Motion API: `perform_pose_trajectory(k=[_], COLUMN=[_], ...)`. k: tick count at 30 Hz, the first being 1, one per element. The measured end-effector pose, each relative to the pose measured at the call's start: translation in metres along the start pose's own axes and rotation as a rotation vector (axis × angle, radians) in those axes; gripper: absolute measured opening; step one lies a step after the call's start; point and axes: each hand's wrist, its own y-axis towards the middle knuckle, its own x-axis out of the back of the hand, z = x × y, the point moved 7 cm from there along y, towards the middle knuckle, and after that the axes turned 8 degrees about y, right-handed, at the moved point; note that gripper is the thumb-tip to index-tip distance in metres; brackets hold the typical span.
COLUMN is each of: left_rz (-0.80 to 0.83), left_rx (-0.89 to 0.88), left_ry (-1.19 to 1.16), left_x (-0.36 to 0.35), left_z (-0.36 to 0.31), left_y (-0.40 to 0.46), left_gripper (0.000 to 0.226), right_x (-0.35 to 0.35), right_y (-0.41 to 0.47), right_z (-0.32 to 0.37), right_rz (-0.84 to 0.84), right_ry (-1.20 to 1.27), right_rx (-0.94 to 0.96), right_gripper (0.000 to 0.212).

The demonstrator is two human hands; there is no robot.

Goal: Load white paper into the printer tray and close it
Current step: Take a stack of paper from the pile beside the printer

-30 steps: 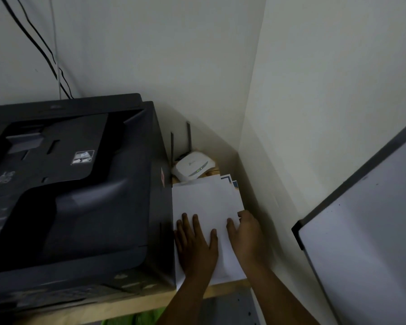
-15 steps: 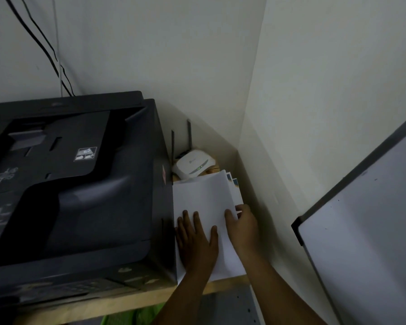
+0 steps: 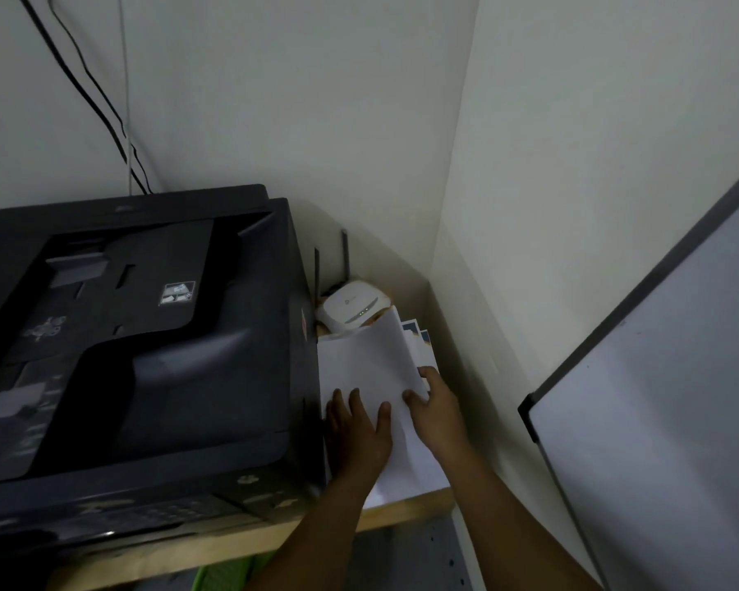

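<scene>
White paper (image 3: 372,368) lies stacked just right of the printer (image 3: 137,356), where our left hand (image 3: 357,437) presses flat on it while our right hand (image 3: 438,413) pinches up some sheets, which we judge must next lift clear toward the tray.

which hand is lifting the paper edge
The right hand: it pinches the paper's raised right edge, while the left hand lies flat on it.
</scene>
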Motion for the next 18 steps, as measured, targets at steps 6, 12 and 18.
perform_pose_trajectory(k=[6,12,18], left_rz=[0.038,0.034,-0.114], left_rx=[0.066,0.021,-0.077], left_ry=[-0.072,-0.086,-0.253], left_x=[0.027,0.058,0.135], left_z=[-0.015,-0.037,-0.09], left_y=[-0.013,-0.031,-0.05], left_gripper=[0.071,0.074,0.067], right_x=[0.006,0.032,0.075], right_y=[-0.009,-0.027,-0.039], right_z=[0.022,0.069,0.161], right_rz=[-0.013,-0.018,-0.065], right_ry=[0.07,0.146,0.181], right_rx=[0.003,0.023,0.097], right_gripper=[0.027,0.024,0.019])
